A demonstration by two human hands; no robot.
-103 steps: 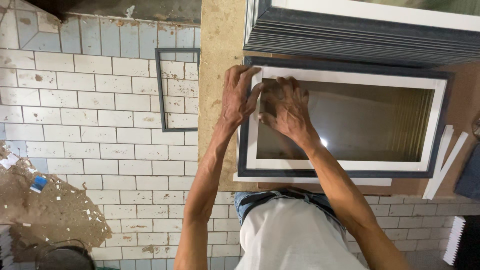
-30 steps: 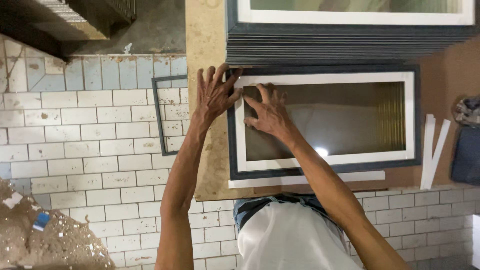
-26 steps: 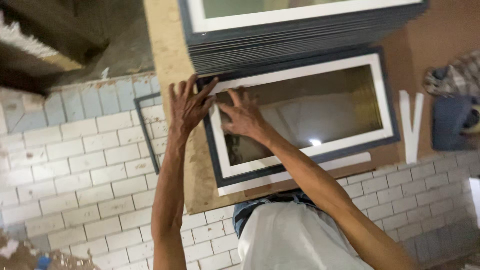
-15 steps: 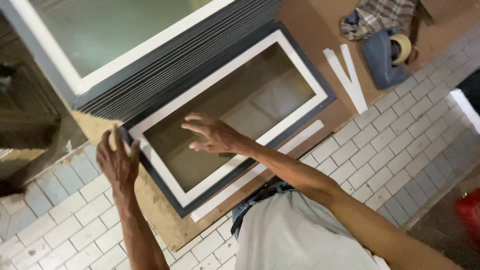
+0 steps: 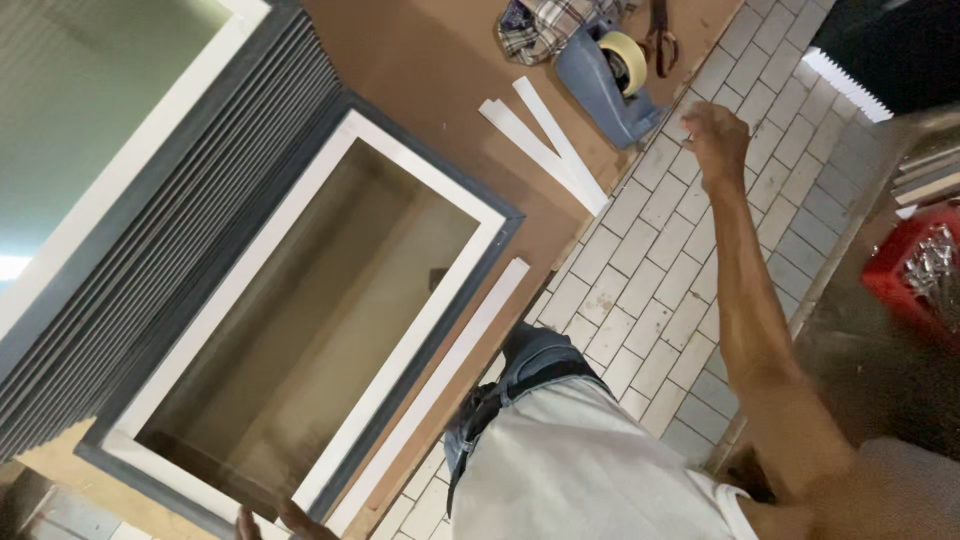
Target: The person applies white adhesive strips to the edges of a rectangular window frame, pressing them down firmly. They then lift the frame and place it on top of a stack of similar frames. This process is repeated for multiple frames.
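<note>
The right hand has left the picture frame, reaching loosely closed and empty toward the tape dispenser, while the left hand's grip cannot be told.

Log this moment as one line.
right hand: raised, empty, near tape dispenser | left hand: at picture frame corner | white strips on board

I've got one view only, head-mounted, looking steeply down and rolled hard sideways. It's close over the bench, with the picture frame filling the left and the tiled floor running diagonally on the right.
</note>
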